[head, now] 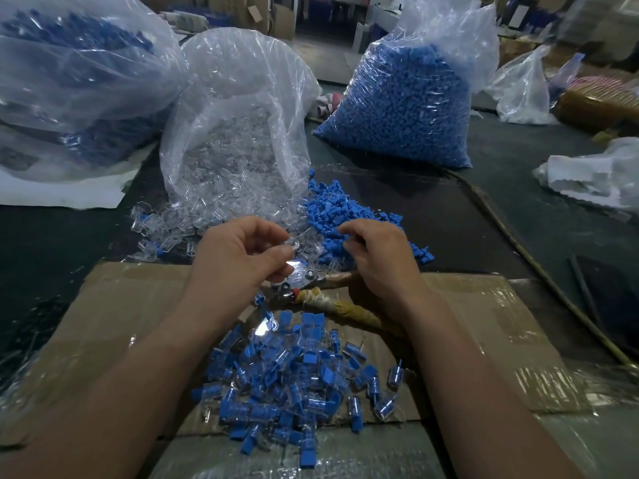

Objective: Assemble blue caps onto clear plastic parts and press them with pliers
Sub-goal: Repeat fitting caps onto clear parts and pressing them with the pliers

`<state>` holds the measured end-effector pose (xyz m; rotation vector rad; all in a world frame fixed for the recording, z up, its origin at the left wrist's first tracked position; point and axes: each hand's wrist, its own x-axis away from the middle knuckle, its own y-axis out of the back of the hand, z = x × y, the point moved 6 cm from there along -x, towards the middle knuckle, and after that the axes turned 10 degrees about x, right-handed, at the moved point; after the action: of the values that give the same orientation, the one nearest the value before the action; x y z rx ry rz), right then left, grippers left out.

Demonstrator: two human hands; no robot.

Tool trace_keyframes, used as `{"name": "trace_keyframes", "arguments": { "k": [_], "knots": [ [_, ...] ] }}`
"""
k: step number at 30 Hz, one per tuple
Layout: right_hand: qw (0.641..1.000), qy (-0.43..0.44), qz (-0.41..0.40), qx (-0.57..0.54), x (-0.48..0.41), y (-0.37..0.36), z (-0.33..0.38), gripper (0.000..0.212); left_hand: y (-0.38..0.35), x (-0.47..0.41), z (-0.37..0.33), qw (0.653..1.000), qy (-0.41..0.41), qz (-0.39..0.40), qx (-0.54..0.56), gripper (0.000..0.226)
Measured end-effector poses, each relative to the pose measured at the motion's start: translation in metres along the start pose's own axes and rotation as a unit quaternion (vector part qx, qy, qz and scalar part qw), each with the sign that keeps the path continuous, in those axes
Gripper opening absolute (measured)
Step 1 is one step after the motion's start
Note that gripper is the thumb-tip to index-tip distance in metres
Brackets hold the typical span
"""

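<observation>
Head view: the left hand (238, 261) pinches a clear plastic part (293, 240) between thumb and curled fingers (273, 252), just above the pliers (307, 283) (handles wrapped in tape), which lie on a cardboard box (484, 323). The right hand (377, 261) sets its bent fingers (347, 233) against the loose blue caps (345, 209) on the dark worktop (449, 219); whether they grasp a cap cannot be told. Assembled pieces (294, 382) lie heaped on the box between the forearms. Behind stand a bag of clear parts (235, 133) and a bag of blue caps (404, 105).
</observation>
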<state>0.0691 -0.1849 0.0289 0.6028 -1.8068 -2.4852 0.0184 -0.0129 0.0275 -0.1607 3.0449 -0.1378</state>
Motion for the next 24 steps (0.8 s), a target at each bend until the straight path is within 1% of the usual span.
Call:
{"name": "trace_keyframes", "arguments": {
  "k": [3, 6, 8, 10, 12, 15, 19, 24],
  "knots": [
    [1.0, -0.014, -0.009, -0.026, 0.003, 0.006, -0.002, 0.019, 0.0, 0.001, 0.0, 1.0, 0.004, 0.001, 0.001, 0.014],
    [0.991, -0.028, -0.036, -0.123, 0.01, 0.019, 0.002, 0.012, -0.001, 0.002, -0.002, 1.0, -0.004, 0.001, -0.013, 0.016],
    [0.978, -0.016, -0.074, -0.193, 0.017, 0.03, 0.011, 0.021, -0.003, 0.002, -0.003, 1.0, -0.006, 0.004, -0.014, 0.017],
    [0.968, 0.012, -0.097, -0.23, 0.026, 0.037, 0.025, 0.03, -0.005, 0.003, -0.004, 1.0, -0.008, 0.007, -0.014, 0.017],
    [0.963, 0.042, -0.106, -0.245, 0.031, 0.038, 0.039, 0.029, -0.006, 0.003, -0.004, 1.0, -0.01, 0.005, -0.009, 0.019],
    [0.96, 0.066, -0.118, -0.246, 0.034, 0.036, 0.05, 0.019, -0.007, 0.004, -0.006, 1.0, -0.017, 0.006, -0.023, 0.022],
    [0.969, 0.073, -0.127, -0.2, 0.033, 0.033, 0.053, 0.004, -0.008, 0.004, -0.008, 0.998, -0.031, 0.009, -0.054, 0.027],
    [0.972, 0.083, -0.153, -0.157, 0.035, 0.034, 0.057, 0.005, -0.009, 0.005, -0.007, 0.997, -0.033, 0.006, -0.069, 0.027]
  ]
}}
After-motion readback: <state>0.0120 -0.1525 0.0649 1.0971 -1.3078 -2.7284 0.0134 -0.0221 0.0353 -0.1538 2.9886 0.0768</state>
